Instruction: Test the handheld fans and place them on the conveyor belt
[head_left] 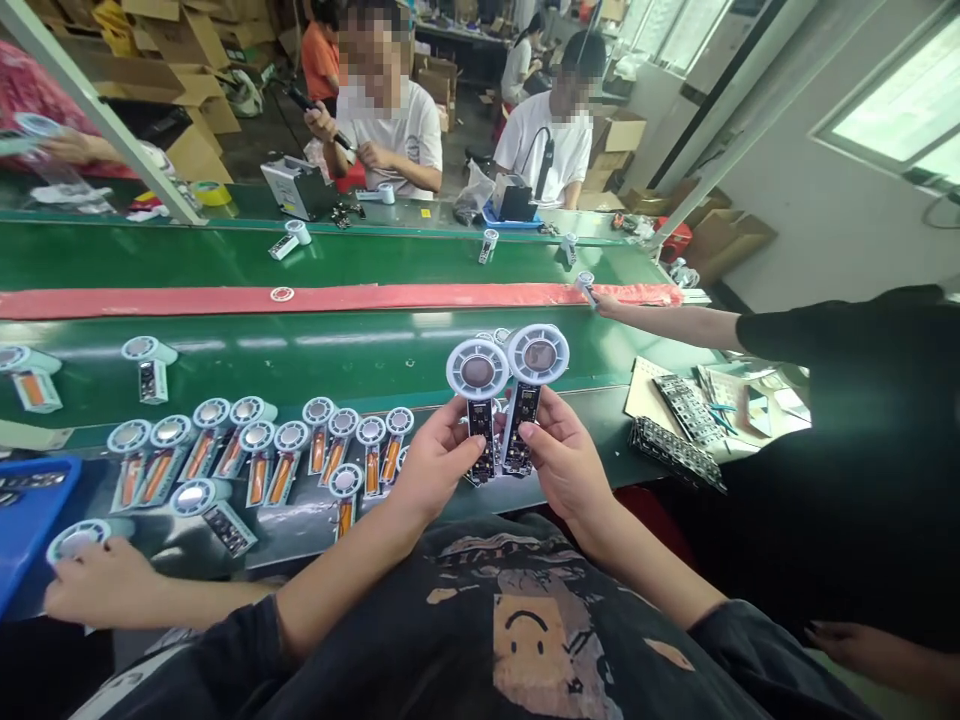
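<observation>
In my left hand is a light-blue handheld fan with a round ringed head and a black circuit board showing in its handle. A second handheld fan of the same kind is gripped by my right hand. Both are held upright side by side in front of me, their heads touching or nearly so, each thumb lying on a board. Behind them, partly hidden, other fan heads show. On the bench to the left stand several fans with orange parts in their open handles.
A green conveyor belt with a red strip crosses ahead. Left is a blue tray, near a co-worker's hand on a fan. Circuit board panels lie right. Another co-worker's arm reaches across to a fan.
</observation>
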